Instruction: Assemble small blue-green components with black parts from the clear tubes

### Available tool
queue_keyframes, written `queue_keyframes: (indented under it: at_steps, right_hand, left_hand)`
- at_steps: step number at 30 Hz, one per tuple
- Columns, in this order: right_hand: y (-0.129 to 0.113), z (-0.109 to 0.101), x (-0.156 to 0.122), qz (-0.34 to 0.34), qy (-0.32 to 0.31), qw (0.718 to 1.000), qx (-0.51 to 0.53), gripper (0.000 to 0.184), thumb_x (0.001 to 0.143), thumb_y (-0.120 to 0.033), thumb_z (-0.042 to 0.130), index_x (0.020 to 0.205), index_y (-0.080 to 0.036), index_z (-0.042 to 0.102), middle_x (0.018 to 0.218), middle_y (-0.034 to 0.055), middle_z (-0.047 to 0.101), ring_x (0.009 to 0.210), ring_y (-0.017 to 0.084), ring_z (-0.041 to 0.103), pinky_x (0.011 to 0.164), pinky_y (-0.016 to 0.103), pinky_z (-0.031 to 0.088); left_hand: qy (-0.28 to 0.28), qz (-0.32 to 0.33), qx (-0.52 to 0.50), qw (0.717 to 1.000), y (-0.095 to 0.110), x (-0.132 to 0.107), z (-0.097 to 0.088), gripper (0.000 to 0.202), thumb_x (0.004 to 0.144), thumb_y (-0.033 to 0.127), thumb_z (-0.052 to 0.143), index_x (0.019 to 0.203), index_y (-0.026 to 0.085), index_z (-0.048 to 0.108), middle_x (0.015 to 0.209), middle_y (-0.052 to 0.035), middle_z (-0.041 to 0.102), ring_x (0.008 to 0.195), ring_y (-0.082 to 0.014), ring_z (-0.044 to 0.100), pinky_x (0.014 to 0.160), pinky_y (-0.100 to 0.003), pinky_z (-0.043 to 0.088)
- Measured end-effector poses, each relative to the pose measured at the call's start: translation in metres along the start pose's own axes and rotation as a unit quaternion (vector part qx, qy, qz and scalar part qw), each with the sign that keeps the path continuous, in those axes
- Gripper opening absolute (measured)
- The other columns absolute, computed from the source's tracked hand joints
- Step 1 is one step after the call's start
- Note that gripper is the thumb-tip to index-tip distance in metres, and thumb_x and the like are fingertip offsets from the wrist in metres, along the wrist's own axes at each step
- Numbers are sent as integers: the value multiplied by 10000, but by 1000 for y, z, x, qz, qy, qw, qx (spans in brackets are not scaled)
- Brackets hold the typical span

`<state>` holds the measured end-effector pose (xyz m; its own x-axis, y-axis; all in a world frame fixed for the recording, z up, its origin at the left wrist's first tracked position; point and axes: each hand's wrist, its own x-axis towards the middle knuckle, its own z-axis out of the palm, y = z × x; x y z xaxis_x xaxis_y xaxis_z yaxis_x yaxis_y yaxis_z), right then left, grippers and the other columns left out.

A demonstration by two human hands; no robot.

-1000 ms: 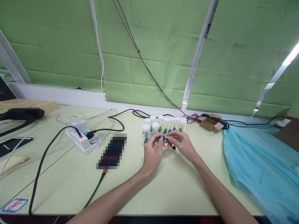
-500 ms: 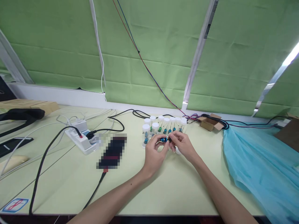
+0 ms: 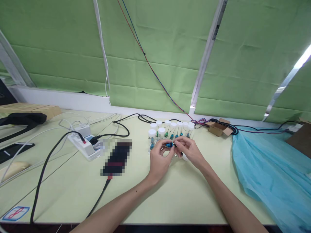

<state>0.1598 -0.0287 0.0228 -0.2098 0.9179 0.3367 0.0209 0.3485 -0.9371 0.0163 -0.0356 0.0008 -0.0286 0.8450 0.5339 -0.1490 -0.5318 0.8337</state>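
Observation:
A small, shiny blue cylindrical piece with a dark end (image 3: 168,145) is held up between my two hands, above the table. My left hand (image 3: 159,163) pinches its blue part between thumb and fingers. The fingertips of my right hand (image 3: 190,151) close on the dark end, partly covering it. Just behind the hands stand several clear vials with white caps (image 3: 152,133), holding small blue or green pieces with thin wire-like stems. Under my right hand, a white cap (image 3: 185,157) shows in part; what it belongs to is hidden.
To the left lie a blurred-out dark device (image 3: 117,159) on a cable and a white power strip (image 3: 85,145) with plugs. A small open cardboard box (image 3: 218,128) sits among black cables at the back right. Blue sheeting (image 3: 269,168) drapes over the table's right side.
Both hands stay almost in place, with a slight shift of the fingers and the blue piece to the left. The vials have not moved.

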Motion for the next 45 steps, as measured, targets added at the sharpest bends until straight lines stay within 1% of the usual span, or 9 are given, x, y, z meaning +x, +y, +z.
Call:
queue_keyframes:
  at_steps: [5, 9, 13, 19, 23, 35, 38, 41, 45]
  right_hand:
    - [1, -1, 0, -10, -18, 1000, 19, 316, 779, -434, 694, 967, -193, 613, 666, -14, 582, 549, 118, 539, 566, 282, 463]
    - [3, -1, 0, -15, -18, 999, 25, 267, 799, -402, 686, 935, -186, 609, 671, -9, 586, 568, 119, 545, 576, 278, 457]
    - [3, -1, 0, -8, -12, 1000, 14, 252, 827, -427, 650, 862, -181, 602, 628, -16, 576, 530, 112, 516, 543, 267, 436]
    - [5, -3, 0, 5, -2, 999, -33, 366, 857, -510, 575, 709, -175, 571, 528, -24, 531, 451, 100, 476, 448, 231, 368]
    - [5, -3, 2, 8, -1, 998, -68, 446, 877, -547, 519, 631, -175, 532, 435, -44, 473, 391, 87, 419, 435, 227, 334]
    - [15, -3, 4, 3, -21, 995, -93, 597, 917, -582, 405, 471, -186, 432, 361, -30, 423, 372, 90, 420, 462, 240, 349]
    - [12, -3, 4, -4, -16, 997, -80, 545, 916, -575, 415, 549, -178, 486, 395, -32, 458, 375, 87, 423, 455, 237, 352]
    - [8, -2, 3, 3, -9, 999, -45, 395, 885, -548, 504, 772, -173, 558, 459, -49, 497, 384, 91, 437, 432, 229, 351]
    - [6, -3, 1, 5, -33, 999, -3, 299, 835, -451, 632, 939, -184, 546, 563, -53, 526, 460, 98, 489, 474, 234, 401]
  left_hand:
    - [4, -2, -7, 1000, 1, 0, 0, 171, 776, 258, 672, 929, 189, 644, 933, -53, 660, 862, -165, 638, 801, -297, 546]
    - [-1, 7, -5, 1000, 0, 0, 0, 172, 789, 244, 659, 950, 189, 638, 941, -53, 649, 871, -163, 633, 803, -297, 548]
    - [-16, 27, 15, 999, 1, 1, -1, 173, 806, 238, 639, 971, 193, 665, 984, -64, 623, 896, -170, 630, 796, -299, 558]
    - [-38, 44, 23, 998, -1, 0, -2, 169, 804, 191, 625, 960, 198, 689, 992, -64, 606, 892, -166, 624, 784, -298, 565]
    - [-52, 53, 25, 997, -4, 1, -2, 179, 801, 156, 616, 961, 198, 682, 986, -57, 600, 900, -163, 614, 782, -303, 566]
    - [-54, 64, 25, 996, -9, 2, -2, 159, 795, 124, 618, 931, 195, 659, 956, -43, 591, 887, -149, 606, 778, -287, 561]
    - [-46, 60, 26, 997, -8, 2, -2, 162, 792, 122, 619, 931, 194, 659, 958, -44, 595, 896, -154, 611, 786, -287, 558]
    - [-33, 59, 29, 997, -7, 2, -3, 160, 791, 135, 624, 934, 197, 661, 952, -43, 597, 890, -155, 616, 779, -284, 557]
    - [-24, 57, 30, 998, -6, 4, -4, 143, 797, 160, 628, 929, 198, 665, 946, -43, 598, 874, -154, 618, 756, -275, 559]
